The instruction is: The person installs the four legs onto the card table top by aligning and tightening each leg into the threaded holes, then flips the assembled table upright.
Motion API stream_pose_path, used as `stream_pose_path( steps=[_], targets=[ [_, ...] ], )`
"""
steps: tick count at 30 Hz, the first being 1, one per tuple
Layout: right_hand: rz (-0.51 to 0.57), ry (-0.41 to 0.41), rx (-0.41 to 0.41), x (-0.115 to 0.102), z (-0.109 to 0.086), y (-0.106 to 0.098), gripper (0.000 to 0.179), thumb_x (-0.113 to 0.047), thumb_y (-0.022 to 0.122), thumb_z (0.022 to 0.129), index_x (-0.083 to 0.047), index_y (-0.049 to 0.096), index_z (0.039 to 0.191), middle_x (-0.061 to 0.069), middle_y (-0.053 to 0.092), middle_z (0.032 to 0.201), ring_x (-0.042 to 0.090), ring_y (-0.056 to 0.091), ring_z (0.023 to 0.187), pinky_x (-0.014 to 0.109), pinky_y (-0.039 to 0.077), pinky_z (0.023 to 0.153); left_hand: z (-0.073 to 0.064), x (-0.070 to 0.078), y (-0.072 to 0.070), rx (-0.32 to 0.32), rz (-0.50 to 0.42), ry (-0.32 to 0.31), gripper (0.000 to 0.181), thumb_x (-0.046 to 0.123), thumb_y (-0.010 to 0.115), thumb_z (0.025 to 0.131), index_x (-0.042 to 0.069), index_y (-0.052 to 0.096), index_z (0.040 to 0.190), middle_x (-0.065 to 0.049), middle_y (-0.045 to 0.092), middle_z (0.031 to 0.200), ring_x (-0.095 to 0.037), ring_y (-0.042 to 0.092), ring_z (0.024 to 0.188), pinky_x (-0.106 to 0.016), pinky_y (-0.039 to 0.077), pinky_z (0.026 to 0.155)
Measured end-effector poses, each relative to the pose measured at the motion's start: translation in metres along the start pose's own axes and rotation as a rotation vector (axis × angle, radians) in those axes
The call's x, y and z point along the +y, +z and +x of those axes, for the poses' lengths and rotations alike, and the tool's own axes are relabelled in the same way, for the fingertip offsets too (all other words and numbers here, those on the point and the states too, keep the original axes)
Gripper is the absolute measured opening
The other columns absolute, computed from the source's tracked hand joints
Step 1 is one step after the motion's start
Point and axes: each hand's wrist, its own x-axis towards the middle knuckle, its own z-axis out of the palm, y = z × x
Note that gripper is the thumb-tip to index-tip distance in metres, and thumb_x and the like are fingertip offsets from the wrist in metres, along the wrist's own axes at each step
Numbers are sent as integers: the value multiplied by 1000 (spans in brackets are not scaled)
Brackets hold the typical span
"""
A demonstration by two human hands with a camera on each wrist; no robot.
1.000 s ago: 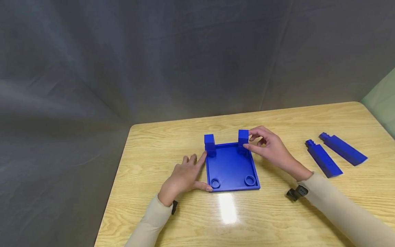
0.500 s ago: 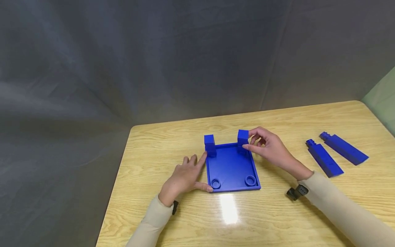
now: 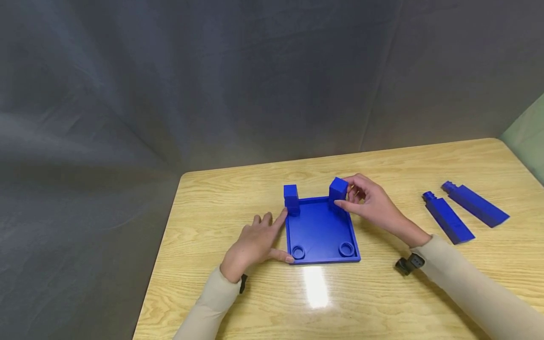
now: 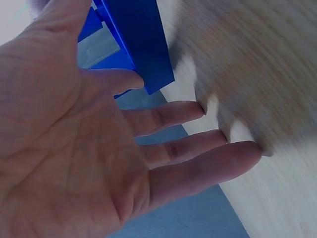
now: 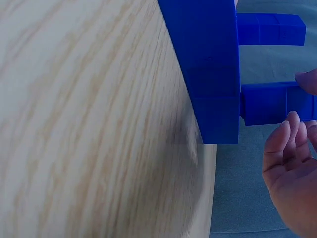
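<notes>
A blue square toy tabletop (image 3: 323, 231) lies underside up, with a raised rim and round sockets in its near corners. At its far right corner a blue table leg (image 3: 337, 190) stands upright, its square end turned askew to the rim. My right hand (image 3: 374, 204) pinches this leg between thumb and fingers. A second leg (image 3: 291, 196) rises from the far left corner. My left hand (image 3: 252, 242) lies along the left rim, index finger at the far corner and thumb at the near one. In the left wrist view the left hand's fingers (image 4: 198, 168) are extended.
Two loose blue legs (image 3: 448, 218) with threaded ends lie on the wooden table (image 3: 361, 302) at the right. A dark grey curtain (image 3: 272, 80) hangs behind the table and along its left side.
The leg in my right hand has turned about its upright axis, so its top now sits askew. My left hand keeps its place against the tabletop.
</notes>
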Motion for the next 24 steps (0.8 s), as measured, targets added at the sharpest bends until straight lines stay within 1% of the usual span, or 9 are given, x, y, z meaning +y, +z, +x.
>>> stream_pose_path(
  steps=[4, 8, 11, 14, 15, 18, 20, 22, 24],
  targets=[
    [-8, 15, -4, 2, -2, 0, 41, -3, 91, 89, -5, 73, 126, 9, 62, 92, 23, 56, 78, 23, 45, 65, 1, 1, 0, -6, 9, -1, 129, 79, 79, 81, 20, 17, 178, -19, 55, 143, -31, 52, 105, -36, 47, 64],
    [-7, 31, 7, 4, -2, 0, 39, -2, 92, 88, -5, 71, 121, 7, 63, 90, 21, 56, 76, 24, 46, 64, 1, 0, 0, -11, 4, -7, 129, 78, 79, 81, 20, 16, 178, -19, 54, 145, -32, 53, 107, -37, 49, 65],
    [-10, 23, 18, 4, -3, 1, 36, -2, 91, 89, -5, 71, 120, 6, 63, 99, 22, 56, 82, 23, 47, 67, 0, 2, -2, -25, -47, -11, 129, 75, 80, 82, 20, 14, 178, -23, 50, 152, -39, 55, 120, -45, 56, 76],
    [-36, 17, 27, 3, -3, 2, 34, -3, 90, 91, -6, 71, 119, 5, 63, 102, 23, 56, 83, 22, 46, 68, -2, 3, -4, -42, -105, -13, 128, 72, 83, 84, 20, 13, 178, -28, 44, 159, -48, 52, 132, -55, 58, 87],
    [-53, 21, 27, 2, -4, 2, 32, -5, 90, 92, -7, 71, 118, 4, 64, 100, 24, 56, 82, 22, 45, 67, -2, 4, -5, -44, -117, -14, 128, 71, 83, 84, 20, 13, 178, -29, 43, 160, -50, 50, 135, -58, 58, 90],
    [-97, 43, 30, 0, -5, 2, 28, -10, 90, 94, -10, 69, 112, 2, 65, 87, 22, 56, 74, 24, 44, 64, -3, 4, -6, -50, -126, -13, 129, 70, 84, 84, 19, 13, 178, -30, 42, 161, -52, 49, 137, -58, 58, 91],
    [-118, 50, 32, 0, -6, 1, 26, -12, 90, 94, -11, 70, 110, 0, 66, 83, 21, 57, 73, 23, 45, 64, -3, 4, -6, -51, -122, -13, 129, 70, 84, 84, 19, 12, 178, -30, 41, 161, -53, 48, 139, -59, 57, 92],
    [-117, 59, 30, 0, -6, 1, 24, -12, 90, 94, -12, 71, 108, -1, 66, 82, 21, 58, 73, 24, 46, 64, -3, 4, -6, -54, -119, -12, 128, 70, 83, 84, 20, 12, 178, -30, 41, 162, -54, 48, 139, -59, 57, 93],
    [-113, 48, 30, 0, -6, 1, 23, -11, 89, 94, -11, 71, 108, -1, 67, 84, 21, 60, 75, 23, 48, 67, -3, 4, -5, -49, -117, -10, 128, 71, 84, 84, 19, 13, 178, -31, 41, 162, -54, 48, 140, -60, 57, 94]
  ],
)
